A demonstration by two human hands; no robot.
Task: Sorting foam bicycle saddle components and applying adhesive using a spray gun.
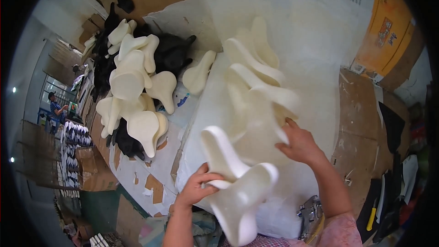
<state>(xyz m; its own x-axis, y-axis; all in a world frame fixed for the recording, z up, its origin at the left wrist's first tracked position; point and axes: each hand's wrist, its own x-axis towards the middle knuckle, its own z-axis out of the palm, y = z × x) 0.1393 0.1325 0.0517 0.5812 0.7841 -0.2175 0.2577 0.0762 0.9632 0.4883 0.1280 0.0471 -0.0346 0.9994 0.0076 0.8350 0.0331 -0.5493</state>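
The curved cream foam (249, 187) is at the near edge of the white-covered desk (315, 64), in front of the person, with its lower end reaching past that edge. The left hand (196, 187) grips it by one side only, so the broad lobes, unsupported on the right, could swing or twist; a loosened pinch might let it drop toward the lap. Pressing too hard with the fingertips could dent the rim, if the foam is as soft as it looks.

Beyond it stands a row of similar cream pieces (254, 61), leaning closely together. The right hand (299, 144) is curled at the row's near end, thumb and fingers apart around an edge; blur there means I cannot tell whether it has a firm hold. A careless tug could topple the leaning row, since each piece seems to rest on its neighbour.

To the left, a loose cream pile (128, 80) lies among black pieces (173, 55); stacked unevenly, it could slide if bumped. At the far right, a yellow-handled tool (372, 218) lies near the right forearm, where a wide elbow movement might knock it.
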